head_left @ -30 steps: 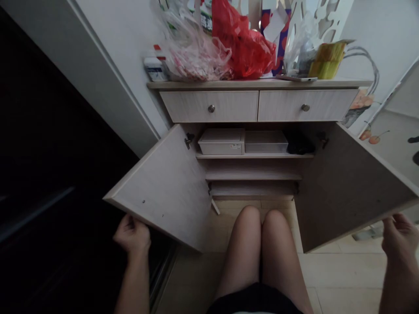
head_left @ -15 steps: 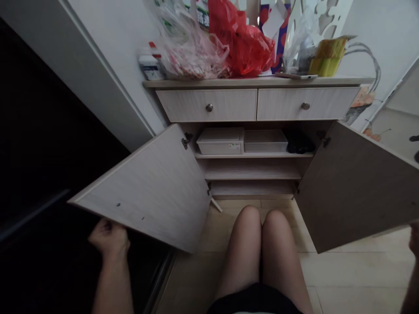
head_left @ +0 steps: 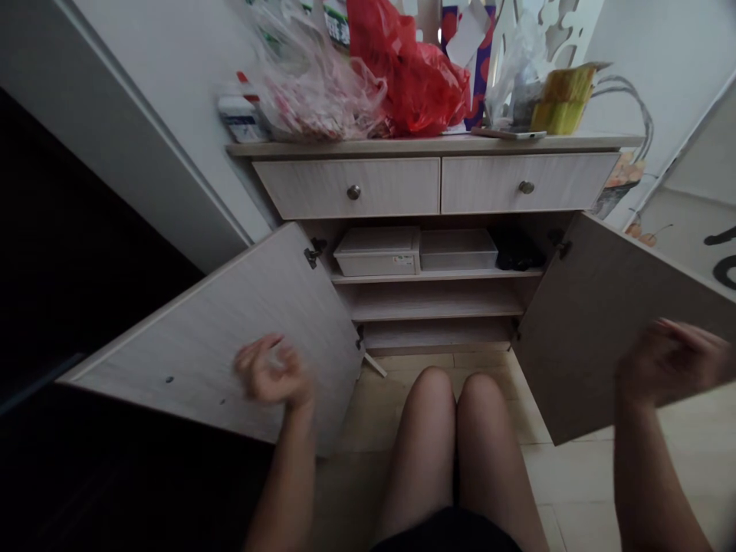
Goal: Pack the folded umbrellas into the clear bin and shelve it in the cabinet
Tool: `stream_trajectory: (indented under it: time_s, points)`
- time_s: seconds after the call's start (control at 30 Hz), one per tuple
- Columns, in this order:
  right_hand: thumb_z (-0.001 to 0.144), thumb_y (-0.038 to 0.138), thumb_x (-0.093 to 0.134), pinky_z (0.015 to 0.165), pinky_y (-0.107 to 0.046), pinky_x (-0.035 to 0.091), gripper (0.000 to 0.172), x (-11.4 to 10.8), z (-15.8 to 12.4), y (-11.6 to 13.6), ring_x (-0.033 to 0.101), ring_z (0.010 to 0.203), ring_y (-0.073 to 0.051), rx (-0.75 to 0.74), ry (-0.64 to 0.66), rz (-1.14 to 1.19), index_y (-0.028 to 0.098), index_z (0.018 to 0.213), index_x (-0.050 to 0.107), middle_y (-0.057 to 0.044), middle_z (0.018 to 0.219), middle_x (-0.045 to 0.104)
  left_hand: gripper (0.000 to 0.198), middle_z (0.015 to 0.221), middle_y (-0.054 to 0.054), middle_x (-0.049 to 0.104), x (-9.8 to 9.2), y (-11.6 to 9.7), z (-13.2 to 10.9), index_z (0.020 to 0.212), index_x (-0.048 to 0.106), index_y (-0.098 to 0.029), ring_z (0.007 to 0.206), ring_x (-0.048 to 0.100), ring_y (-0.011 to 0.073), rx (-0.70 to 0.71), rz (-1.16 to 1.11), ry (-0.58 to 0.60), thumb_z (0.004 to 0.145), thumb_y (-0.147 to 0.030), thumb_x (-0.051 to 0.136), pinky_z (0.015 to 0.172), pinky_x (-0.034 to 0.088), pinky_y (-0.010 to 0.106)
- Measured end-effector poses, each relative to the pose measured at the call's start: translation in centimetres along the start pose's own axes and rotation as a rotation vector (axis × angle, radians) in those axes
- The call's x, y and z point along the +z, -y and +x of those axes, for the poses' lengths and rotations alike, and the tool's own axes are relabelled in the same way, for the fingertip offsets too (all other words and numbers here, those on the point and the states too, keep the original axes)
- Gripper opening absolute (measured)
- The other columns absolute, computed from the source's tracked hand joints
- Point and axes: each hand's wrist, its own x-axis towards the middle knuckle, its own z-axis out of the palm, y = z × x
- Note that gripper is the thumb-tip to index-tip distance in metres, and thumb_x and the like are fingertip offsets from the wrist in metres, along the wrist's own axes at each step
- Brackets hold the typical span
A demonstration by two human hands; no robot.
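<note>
My left hand (head_left: 273, 372) is in front of the inner face of the left cabinet door (head_left: 230, 330), blurred by motion. Its fingers are loosely curled and apart, and no object shows in them. Before the right cabinet door (head_left: 598, 322) is my right hand (head_left: 670, 360), also smeared, its fingers loosely bent around nothing visible. Both doors stand swung outward. Inside, the upper shelf holds a white lidded box (head_left: 379, 253), a clear plastic bin (head_left: 458, 251) and a black item (head_left: 517, 249) whose kind I cannot make out.
Two closed drawers (head_left: 353, 192) run above the opening. On the cabinet top are a red plastic bag (head_left: 417, 84), a clear-pink bag (head_left: 327, 96), a white bottle (head_left: 241, 119), a phone-like flat item (head_left: 509, 133) and a yellow package (head_left: 562, 100). My knees (head_left: 431, 391) are close in front.
Both hands have left the door edges and moved inward: the left up and to the right, the right up and to the left. The left door has swung slightly wider; the view has shifted slightly.
</note>
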Motion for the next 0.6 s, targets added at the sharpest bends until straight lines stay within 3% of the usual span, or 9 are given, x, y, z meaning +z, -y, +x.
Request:
stream_trajectory:
  time_s: [0.03,0.13,0.23,0.3,0.43,0.6]
  points:
    - [0.087,0.068,0.053,0.087,-0.052,0.046,0.044,2.4,-0.1,1.1,0.061,0.090,-0.030,-0.188,-0.053,0.023,0.026,0.084,0.064,-0.014,0.085,0.063,0.035,0.078,0.008,0.066,2.8,-1.2,-0.6,0.088,0.066,-0.021,0.084,0.062,0.0253,0.028,-0.088,0.138,0.088,-0.055,0.056,0.092,0.045,0.048]
    - [0.096,0.047,0.053,0.081,-0.039,0.045,0.030,10.5,0.2,4.0,0.060,0.084,-0.022,-0.541,0.217,0.042,0.022,0.088,0.068,-0.008,0.085,0.068,0.030,0.091,0.011,0.070,11.3,-4.9,-2.9,0.103,0.069,-0.019,0.091,0.063,0.0235,0.115,-0.188,0.605,0.096,-0.043,0.052,0.093,0.044,0.042]
    - [0.099,0.033,0.047,0.077,-0.035,0.039,0.029,17.5,0.7,5.3,0.057,0.087,-0.022,-0.625,0.477,-0.159,0.019,0.095,0.072,-0.009,0.093,0.070,0.031,0.108,0.014,0.070,18.4,-7.9,-5.0,0.116,0.067,-0.016,0.105,0.061,0.0257,0.279,-0.135,1.016,0.098,-0.034,0.049,0.096,0.043,0.040]
    - [0.098,0.028,0.048,0.076,-0.034,0.036,0.028,21.0,0.9,5.4,0.055,0.094,-0.024,-0.665,0.662,-0.338,0.018,0.101,0.074,-0.011,0.101,0.069,0.030,0.111,0.015,0.069,22.1,-9.1,-5.9,0.117,0.068,-0.015,0.108,0.058,0.0271,0.380,-0.051,1.214,0.097,-0.026,0.048,0.097,0.041,0.040]
    - [0.097,0.025,0.050,0.082,-0.035,0.034,0.028,25.3,1.1,5.2,0.050,0.107,-0.028,-0.731,0.895,-0.602,0.016,0.110,0.073,-0.015,0.118,0.063,0.035,0.111,0.020,0.068,27.3,-10.2,-6.9,0.107,0.072,-0.010,0.112,0.056,0.0286,0.498,0.142,1.439,0.094,-0.009,0.040,0.101,0.036,0.041]
    - [0.098,0.025,0.049,0.088,-0.038,0.034,0.029,28.0,1.2,5.0,0.048,0.114,-0.029,-0.751,0.993,-0.727,0.015,0.112,0.072,-0.016,0.126,0.060,0.038,0.108,0.021,0.070,30.2,-9.6,-7.8,0.100,0.074,-0.007,0.116,0.056,0.0297,0.502,0.203,1.494,0.089,-0.003,0.038,0.101,0.035,0.043]
